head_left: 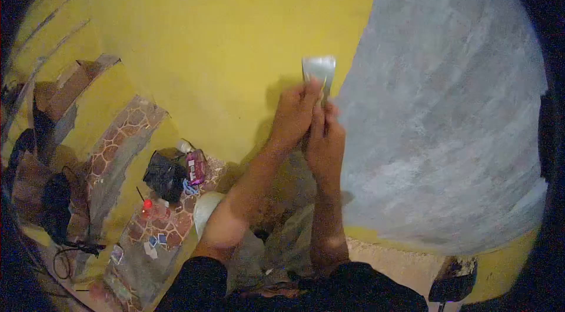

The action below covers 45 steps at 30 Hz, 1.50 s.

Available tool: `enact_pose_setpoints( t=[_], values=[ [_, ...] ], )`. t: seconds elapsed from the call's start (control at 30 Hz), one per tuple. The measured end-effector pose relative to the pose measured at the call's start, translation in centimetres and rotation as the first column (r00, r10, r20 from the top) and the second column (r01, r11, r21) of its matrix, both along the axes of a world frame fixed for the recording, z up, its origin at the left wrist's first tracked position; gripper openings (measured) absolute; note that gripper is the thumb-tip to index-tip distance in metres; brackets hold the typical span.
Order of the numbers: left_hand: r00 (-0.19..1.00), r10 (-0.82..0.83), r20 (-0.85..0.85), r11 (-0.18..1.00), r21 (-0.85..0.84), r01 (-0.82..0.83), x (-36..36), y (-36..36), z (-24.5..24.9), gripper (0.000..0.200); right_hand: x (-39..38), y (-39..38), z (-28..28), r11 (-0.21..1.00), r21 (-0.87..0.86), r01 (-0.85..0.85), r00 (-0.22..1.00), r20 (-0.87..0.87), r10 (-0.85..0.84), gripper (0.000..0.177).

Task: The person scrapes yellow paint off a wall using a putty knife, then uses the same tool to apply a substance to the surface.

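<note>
**Both hands closed on a scraper by the yellow-grey boundary**

The person held a wide-bladed metal scraper [319, 66] near the middle of the view, its blade pointing to 12 o'clock. The left grip [297, 110] was closed around its lower part, fingers pressed in near the base of the blade. The right grip [325, 141] was wrapped just below, at 5 o'clock from the blade, touching the left. Whether the blade's edge met the wall could not be told.

Progress showed only in the colours. A streaky grey area [435, 106] filled the wall from 1 to 4 o'clock of the scraper, broad and unbroken but uneven in tone. The yellow surface [206, 29] ran from 8 to 12 o'clock and looked largely even, without grey on it; a thin yellow strip also showed beneath the grey, at 5 o'clock. The blade sat on the yellow side, just beside the boundary.

At 8 o'clock, well apart from the hands, lay a black bag [165, 175] with a purple packet [196, 166] beside it.
</note>
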<state>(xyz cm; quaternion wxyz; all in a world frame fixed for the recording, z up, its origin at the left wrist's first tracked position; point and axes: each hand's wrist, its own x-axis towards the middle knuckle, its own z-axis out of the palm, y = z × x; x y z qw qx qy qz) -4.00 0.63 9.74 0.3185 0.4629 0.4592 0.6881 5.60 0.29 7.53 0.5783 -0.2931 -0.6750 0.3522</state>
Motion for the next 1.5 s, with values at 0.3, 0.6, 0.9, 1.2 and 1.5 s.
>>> enact_pose_setpoints(
  t=[0.3, 0.6, 0.9, 1.2, 1.5],
  values=[
    [0.987, -0.138, 0.083, 0.989, -0.036, 0.142, 3.0, -0.4, -8.7, 0.047, 3.2, -1.7, -7.5, 0.937, -0.348, -0.010, 0.999, 0.028, 0.021, 0.042],
    [0.978, -0.139, 0.155, 0.982, -0.104, 0.156, 3.5, 0.0, -7.3, 0.048, 3.7, -0.7, -6.3, 0.989, -0.088, 0.121, 0.969, 0.226, -0.098, 0.046],
    [0.988, 0.150, -0.040, 0.985, -0.084, -0.153, 1.9, 0.3, -1.5, 0.054, 2.3, 0.6, 0.7, 0.994, 0.110, -0.016, 0.990, 0.138, 0.000, 0.044],
    [0.994, 0.102, 0.047, 0.992, -0.077, -0.098, 2.1, 0.2, -8.0, 0.051, 3.0, 1.3, -8.1, 1.000, 0.023, 0.001, 0.976, 0.218, -0.006, 0.039],
    [1.000, 0.004, -0.016, 0.997, 0.073, -0.003, 1.6, 1.5, -9.9, 0.050, 5.7, -0.6, -6.9, 0.944, -0.323, -0.071, 0.990, 0.090, 0.106, 0.038]
  ],
)
